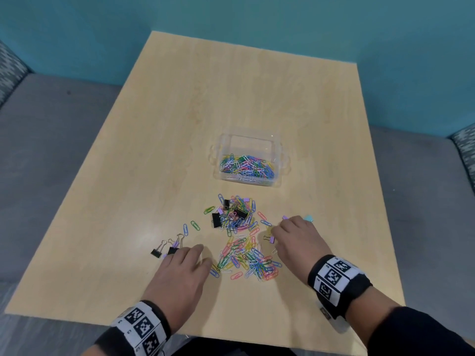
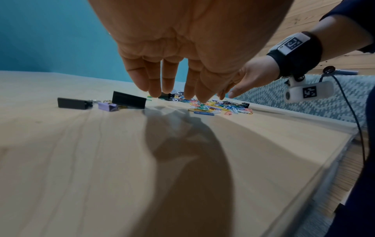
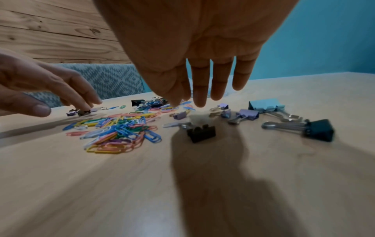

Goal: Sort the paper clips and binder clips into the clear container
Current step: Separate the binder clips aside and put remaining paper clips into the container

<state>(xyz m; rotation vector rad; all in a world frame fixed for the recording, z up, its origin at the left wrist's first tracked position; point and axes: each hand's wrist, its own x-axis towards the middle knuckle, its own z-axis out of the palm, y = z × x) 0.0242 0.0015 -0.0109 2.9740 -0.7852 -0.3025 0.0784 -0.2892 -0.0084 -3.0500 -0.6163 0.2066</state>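
From the head view, the clear container [image 1: 248, 156] stands mid-table [image 1: 154, 150], already holding many coloured paper clips [image 1: 245, 167]. Nearer lie a mixed heap [image 1: 235, 214] and a pile of loose clips [image 1: 248, 259]. The left hand [image 1: 182, 271] and right hand [image 1: 293, 240] flank that pile.

In the left wrist view, the left hand's fingers [image 2: 154, 80] hang straight, holding nothing, beside a black binder clip [image 2: 129, 102].

In the right wrist view, the right hand's fingers [image 3: 201, 83] point down, spread and empty, above purple binder clips [image 3: 248, 114].

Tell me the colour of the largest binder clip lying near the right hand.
Light blue binder clip; the right wrist view shows it best.
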